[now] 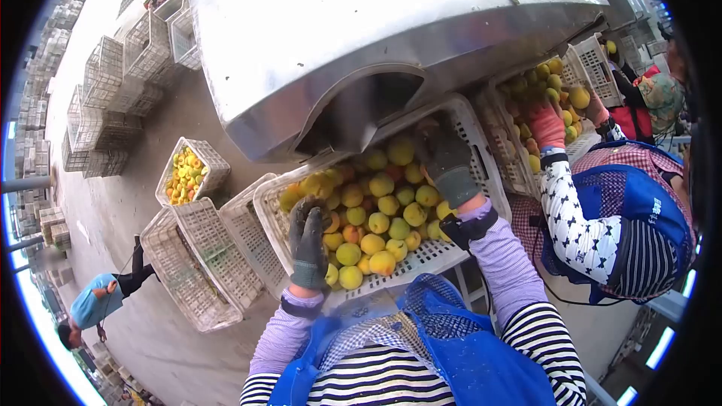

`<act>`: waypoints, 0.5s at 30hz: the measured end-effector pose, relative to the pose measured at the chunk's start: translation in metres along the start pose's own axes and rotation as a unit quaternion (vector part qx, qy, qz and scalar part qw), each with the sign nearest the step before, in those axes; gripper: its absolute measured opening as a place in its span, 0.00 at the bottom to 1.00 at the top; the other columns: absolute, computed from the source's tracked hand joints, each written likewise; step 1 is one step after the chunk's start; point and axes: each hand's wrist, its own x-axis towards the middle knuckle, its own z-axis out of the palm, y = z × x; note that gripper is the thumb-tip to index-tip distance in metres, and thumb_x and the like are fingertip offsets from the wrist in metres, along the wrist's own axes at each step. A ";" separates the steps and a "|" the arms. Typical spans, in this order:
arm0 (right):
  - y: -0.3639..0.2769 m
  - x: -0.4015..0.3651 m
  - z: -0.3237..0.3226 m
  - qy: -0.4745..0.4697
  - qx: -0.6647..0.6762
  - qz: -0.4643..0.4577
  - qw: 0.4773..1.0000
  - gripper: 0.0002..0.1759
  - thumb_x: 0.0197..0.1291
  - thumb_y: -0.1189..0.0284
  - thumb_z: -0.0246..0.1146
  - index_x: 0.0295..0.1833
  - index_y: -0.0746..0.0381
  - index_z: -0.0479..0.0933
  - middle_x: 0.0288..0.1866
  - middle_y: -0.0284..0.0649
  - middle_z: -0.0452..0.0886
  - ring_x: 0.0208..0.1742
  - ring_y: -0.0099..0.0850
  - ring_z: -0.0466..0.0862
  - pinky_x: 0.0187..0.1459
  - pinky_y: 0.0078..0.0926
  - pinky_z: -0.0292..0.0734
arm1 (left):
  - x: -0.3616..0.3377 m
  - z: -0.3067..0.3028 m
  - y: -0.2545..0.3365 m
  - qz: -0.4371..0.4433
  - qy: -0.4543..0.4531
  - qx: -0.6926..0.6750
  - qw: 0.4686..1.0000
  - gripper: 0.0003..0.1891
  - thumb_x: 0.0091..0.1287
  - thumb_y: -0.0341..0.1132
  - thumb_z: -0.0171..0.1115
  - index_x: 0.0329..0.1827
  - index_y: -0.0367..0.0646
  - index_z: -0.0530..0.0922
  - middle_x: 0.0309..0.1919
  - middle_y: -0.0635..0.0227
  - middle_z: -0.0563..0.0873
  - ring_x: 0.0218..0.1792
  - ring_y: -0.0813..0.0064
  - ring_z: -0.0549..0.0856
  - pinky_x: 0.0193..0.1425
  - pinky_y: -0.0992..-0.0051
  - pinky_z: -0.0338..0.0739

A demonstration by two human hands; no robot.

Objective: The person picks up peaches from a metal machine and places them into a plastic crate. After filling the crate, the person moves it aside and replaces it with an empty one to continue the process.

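A white plastic crate in front of me holds several yellow-orange peaches, under the mouth of a big steel machine. My left hand, in a dark glove, rests on the peaches at the crate's near left side, fingers curled over one or two fruits. My right hand, also dark-gloved, lies on the fruit at the far right, near the machine's chute opening. Whether either hand actually grips a peach is hard to make out.
A co-worker in a blue apron stands to my right, a red-gloved hand in a second crate of peaches. Empty white crates sit at my left. Another peach crate and crate stacks stand beyond; a person bends on the floor.
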 end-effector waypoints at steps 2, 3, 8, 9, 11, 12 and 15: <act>0.024 -0.009 0.044 -0.056 -0.086 0.037 0.994 0.26 0.64 0.65 0.67 0.65 0.61 0.75 0.54 0.48 0.84 0.53 0.45 0.85 0.52 0.41 0.81 | -0.001 0.007 -0.006 -0.027 -0.012 0.006 1.000 0.17 0.77 0.33 0.55 0.66 0.38 0.74 0.58 0.63 0.81 0.58 0.73 0.81 0.60 0.70 0.80; 0.026 -0.010 0.066 -0.071 -0.094 0.042 0.992 0.27 0.64 0.64 0.66 0.67 0.61 0.74 0.57 0.49 0.83 0.56 0.46 0.84 0.55 0.41 0.80 | -0.001 0.012 -0.008 -0.038 -0.019 0.009 0.999 0.17 0.77 0.33 0.56 0.66 0.38 0.74 0.58 0.63 0.82 0.57 0.73 0.82 0.59 0.70 0.80; 0.061 0.000 0.160 -0.016 0.110 0.136 0.984 0.35 0.62 0.66 0.68 0.73 0.63 0.66 0.68 0.52 0.76 0.65 0.49 0.79 0.63 0.41 0.76 | -0.002 0.033 -0.014 -0.143 -0.089 0.024 0.985 0.19 0.76 0.34 0.58 0.66 0.40 0.74 0.57 0.63 0.82 0.55 0.74 0.83 0.57 0.73 0.80; 0.072 0.000 0.159 -0.016 0.114 0.106 0.988 0.36 0.61 0.67 0.68 0.74 0.63 0.66 0.69 0.52 0.75 0.65 0.49 0.79 0.64 0.41 0.76 | -0.002 0.034 -0.018 -0.157 -0.100 0.020 0.982 0.19 0.75 0.34 0.58 0.67 0.40 0.75 0.57 0.63 0.82 0.54 0.74 0.83 0.56 0.73 0.80; 0.066 -0.002 0.137 -0.046 0.159 0.066 0.984 0.39 0.60 0.68 0.70 0.75 0.63 0.64 0.70 0.51 0.74 0.66 0.49 0.78 0.65 0.40 0.76 | 0.003 0.032 -0.025 -0.153 -0.110 0.044 0.981 0.23 0.78 0.39 0.55 0.72 0.40 0.70 0.59 0.63 0.82 0.57 0.70 0.83 0.58 0.69 0.80; 0.039 -0.007 0.093 -0.078 0.202 0.054 0.975 0.40 0.60 0.68 0.71 0.76 0.63 0.63 0.71 0.51 0.73 0.67 0.49 0.77 0.65 0.40 0.76 | 0.007 0.032 -0.031 -0.151 -0.098 0.039 0.983 0.24 0.78 0.41 0.55 0.73 0.41 0.68 0.60 0.62 0.81 0.57 0.69 0.83 0.59 0.69 0.80; -0.011 -0.027 0.013 -0.182 0.345 -0.053 0.919 0.45 0.56 0.64 0.74 0.77 0.63 0.63 0.72 0.51 0.72 0.67 0.50 0.77 0.65 0.41 0.75 | 0.017 0.045 -0.022 -0.190 -0.126 -0.064 0.972 0.28 0.79 0.46 0.54 0.76 0.41 0.64 0.63 0.60 0.79 0.60 0.65 0.82 0.62 0.65 0.79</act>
